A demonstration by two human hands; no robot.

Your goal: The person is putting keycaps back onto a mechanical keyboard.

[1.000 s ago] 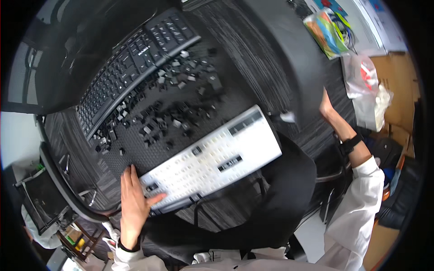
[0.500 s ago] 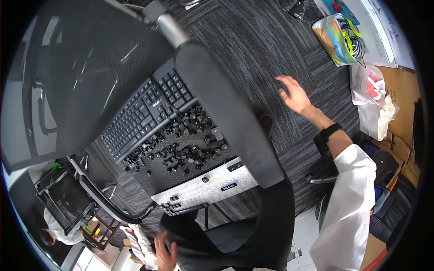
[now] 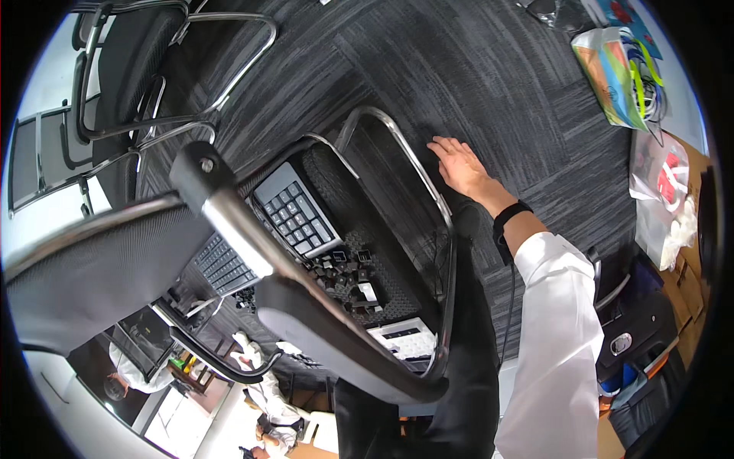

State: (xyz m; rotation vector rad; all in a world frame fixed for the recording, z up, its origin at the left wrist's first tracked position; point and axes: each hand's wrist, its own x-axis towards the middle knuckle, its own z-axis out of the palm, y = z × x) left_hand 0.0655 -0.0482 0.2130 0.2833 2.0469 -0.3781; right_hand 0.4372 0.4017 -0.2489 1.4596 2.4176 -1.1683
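Note:
My right hand (image 3: 460, 168) reaches out over the carpet with its fingers stretched, holding nothing. It is nearest to the metal frame (image 3: 417, 164) of a black mesh chair, with a gap between them. On the chair's seat (image 3: 394, 271) rest a black keyboard (image 3: 298, 218), a heap of loose black keycaps (image 3: 340, 275) and a white keyboard base (image 3: 409, 340). The chair's padded armrest (image 3: 344, 336) crosses in front and hides part of the keyboards and keycaps. My left hand is out of view.
More metal-framed chairs (image 3: 153, 115) stand at the far left. To the right are a colourful bag (image 3: 609, 76) with cables, a white plastic bag (image 3: 654, 172), cardboard boxes (image 3: 684, 294) and a black case (image 3: 634, 336). Other people (image 3: 141, 367) are at the lower left.
The view has shifted, and the chair now appears turned, its armrest covering more of the keyboards. My left hand has left the view. My right hand stays stretched out, now closer to the chair frame.

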